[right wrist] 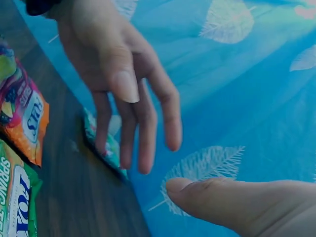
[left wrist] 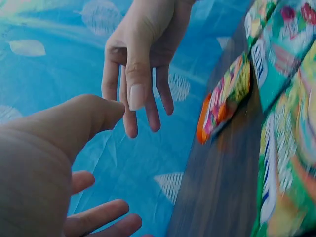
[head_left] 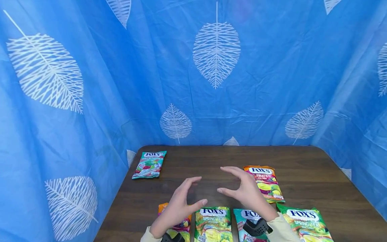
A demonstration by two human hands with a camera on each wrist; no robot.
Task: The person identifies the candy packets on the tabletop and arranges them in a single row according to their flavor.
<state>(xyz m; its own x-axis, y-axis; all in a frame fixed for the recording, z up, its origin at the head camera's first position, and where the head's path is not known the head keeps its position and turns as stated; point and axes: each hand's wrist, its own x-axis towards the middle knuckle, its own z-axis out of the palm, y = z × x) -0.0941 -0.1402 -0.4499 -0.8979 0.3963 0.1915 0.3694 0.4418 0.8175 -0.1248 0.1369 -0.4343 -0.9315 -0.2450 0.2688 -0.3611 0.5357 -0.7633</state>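
Teal packet [head_left: 149,166] "FOX'S MINT BLOSSOM", orange packet [head_left: 266,185] "FOX'S FRUITS", green packets [head_left: 213,226] "FOX'S SPRING TEA"

From my end I see glossy, crinkled plastic film on the packets [head_left: 213,222], smooth wood grain across the tabletop [head_left: 205,159], softly shiny creases in the hanging sheet [head_left: 145,84], matt cloth on the sleeve [head_left: 282,230]

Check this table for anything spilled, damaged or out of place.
Nothing visible looks spilled or torn. Mild oddity: one teal plastic Mint Blossom candy packet lies slanted near the far left corner of the brown wood-grain table, apart from the other bright plastic candy packets, some partly hidden.
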